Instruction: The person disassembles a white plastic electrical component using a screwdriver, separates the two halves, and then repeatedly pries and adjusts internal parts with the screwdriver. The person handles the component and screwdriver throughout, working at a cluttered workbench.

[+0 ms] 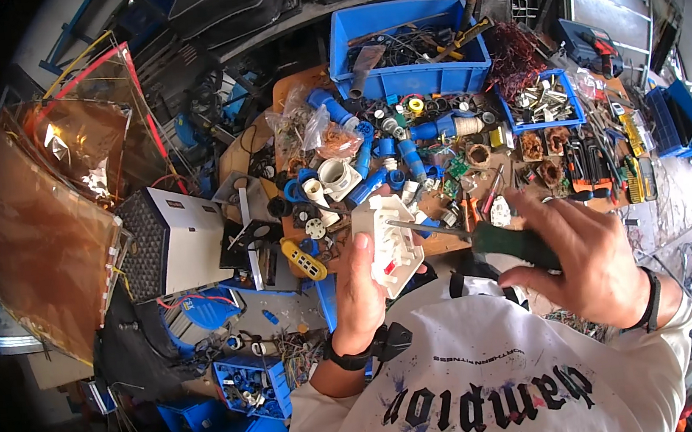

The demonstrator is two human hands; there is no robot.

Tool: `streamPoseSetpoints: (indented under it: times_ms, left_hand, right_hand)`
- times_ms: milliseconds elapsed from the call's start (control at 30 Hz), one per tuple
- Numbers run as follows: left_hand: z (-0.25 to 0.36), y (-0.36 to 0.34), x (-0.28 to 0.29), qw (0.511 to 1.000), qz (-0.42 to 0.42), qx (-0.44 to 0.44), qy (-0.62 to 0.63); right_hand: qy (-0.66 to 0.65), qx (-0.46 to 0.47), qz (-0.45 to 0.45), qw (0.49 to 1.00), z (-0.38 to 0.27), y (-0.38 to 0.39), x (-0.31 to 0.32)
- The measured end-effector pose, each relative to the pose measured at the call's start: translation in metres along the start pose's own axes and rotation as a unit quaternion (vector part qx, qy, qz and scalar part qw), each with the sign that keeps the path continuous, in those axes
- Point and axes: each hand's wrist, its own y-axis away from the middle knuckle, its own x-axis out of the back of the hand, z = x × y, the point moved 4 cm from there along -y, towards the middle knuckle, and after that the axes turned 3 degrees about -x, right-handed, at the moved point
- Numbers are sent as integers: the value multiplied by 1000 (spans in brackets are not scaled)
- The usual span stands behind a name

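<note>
My left hand (pixel 356 287) is wrapped round the edge of a white plastic casing (pixel 401 252), its hollow inner side with ribs facing up. Inside the casing sits a small red piece (pixel 389 268). A screwdriver (pixel 513 246) with a dark green handle lies between the thumb and fingers of my right hand (pixel 585 257), which is a little blurred. Its metal shaft points left and reaches over the casing, with the tip at the inner ribs. Whether the tip touches them I cannot tell.
The workbench holds many blue and white plug and socket parts. At the back stands a large blue crate (pixel 416 80) of tools and scrap; right of it is a smaller blue tray (pixel 542 104) of metal pieces. A yellow socket strip (pixel 304 259) lies left of my hands, above blue bins (pixel 250 385).
</note>
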Motion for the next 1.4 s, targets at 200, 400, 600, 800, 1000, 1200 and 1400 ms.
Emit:
streamPoseSetpoints:
  times_ms: [200, 400, 600, 800, 1000, 1200, 1400]
  left_hand:
    - [0, 4, -5, 1000, -10, -2, 20]
    - [-3, 7, -4, 1000, 7, -7, 15]
    - [-4, 11, -4, 1000, 14, -12, 18]
    - [-16, 13, 2, 999, -3, 23, 33]
    - [-15, 13, 1, 1000, 4, 13, 14]
    - [-12, 17, 0, 994, 25, 15, 107]
    - [-6, 14, -6, 991, 25, -1, 128]
  right_hand:
    - [-58, -64, -43, 995, 5, 4, -4]
    - [-115, -41, -54, 991, 7, 3, -1]
    - [-167, -50, -46, 984, 9, 1, 0]
    - [133, 152, 64, 977, -11, 3, 6]
    - [41, 104, 24, 993, -13, 5, 10]
    - [-224, 12, 84, 971, -4, 3, 12]
    - [-410, 27, 233, 882, 14, 18, -11]
